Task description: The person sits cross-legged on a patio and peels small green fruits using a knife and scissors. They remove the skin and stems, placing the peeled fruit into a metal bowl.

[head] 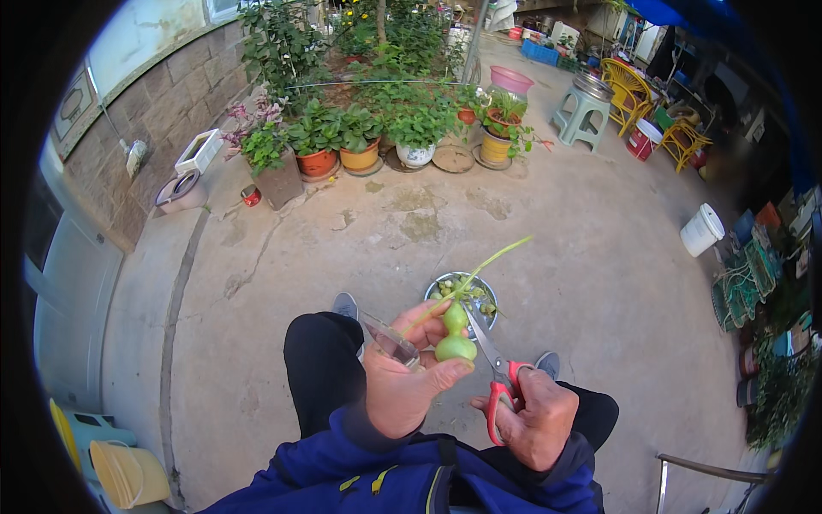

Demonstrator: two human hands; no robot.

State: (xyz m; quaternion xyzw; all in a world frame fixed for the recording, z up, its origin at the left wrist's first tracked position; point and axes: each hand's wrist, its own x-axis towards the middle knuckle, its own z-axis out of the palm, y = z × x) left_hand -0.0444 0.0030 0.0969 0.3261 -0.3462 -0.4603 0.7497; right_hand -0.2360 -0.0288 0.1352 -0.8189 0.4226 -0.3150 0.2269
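Observation:
My left hand [411, 379] holds a small green bottle gourd [456, 347] upright, its narrow end toward the top. A long pale-green stem [494, 258] runs across the gourd's top and stretches to the upper right. Against the same palm rests a clear, flat-sided object [395, 344]; I cannot tell what it is. My right hand [536, 411] has its fingers through the red handles of a pair of scissors [491, 350]. The parted blades reach up beside the gourd's neck and stem. Below on the ground, partly hidden, is a round metal bowl [494, 297] containing small green gourds and stems.
Concrete ground [289, 398] surrounds my feet. Potted plants [366, 132] line the garden bed ahead. To the right stand a white bucket [702, 230], a plastic stool [581, 115] and a metal rail [713, 469]. A yellow bucket [128, 472] is at lower left.

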